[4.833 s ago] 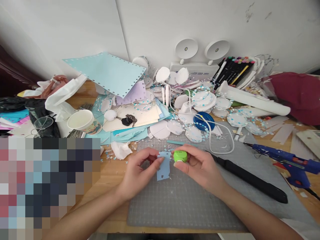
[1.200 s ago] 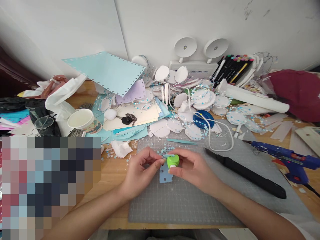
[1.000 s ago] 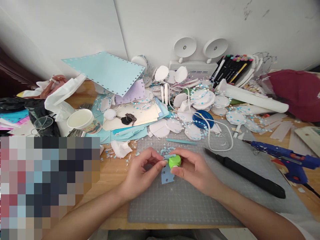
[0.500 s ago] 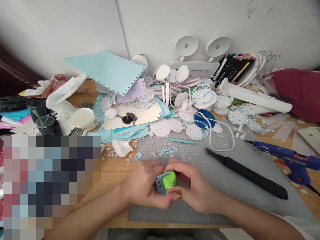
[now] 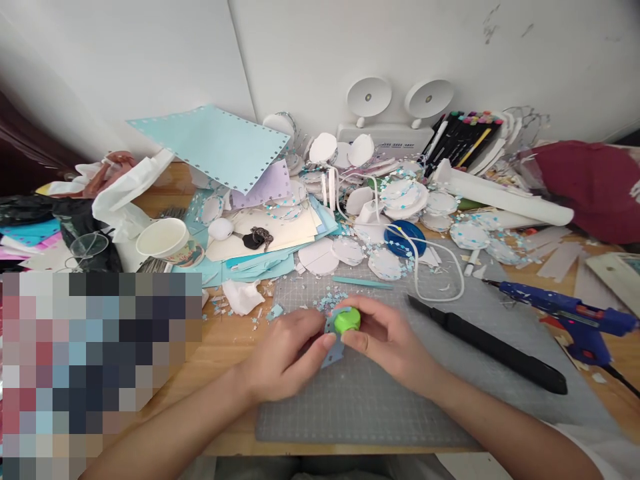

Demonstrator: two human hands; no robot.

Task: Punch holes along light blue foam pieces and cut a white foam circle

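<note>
A small green craft punch (image 5: 348,321) sits in the grip of my right hand (image 5: 387,333), its thumb pressed to the near side. Against it, my left hand (image 5: 293,350) pinches a strip of light blue paper (image 5: 333,355) with small holes punched along it. Part of the strip is hidden by the fingers and the punch. Just beyond both hands, tiny blue paper cutouts (image 5: 336,299) lie scattered on the grey cutting mat (image 5: 380,413).
To the right lie a black utility knife (image 5: 500,347) and a blue glue gun (image 5: 565,308). A white cable (image 5: 443,298) loops behind the knife. Decorated white discs (image 5: 387,264) crowd the back, with a paper cup (image 5: 170,241) at left. A crumpled tissue (image 5: 243,296) lies near my left hand.
Both hands have moved away from me, carrying the punch and paper strip nearer the scattered cutouts. More of the strip shows below the punch. The view has shifted slightly.
</note>
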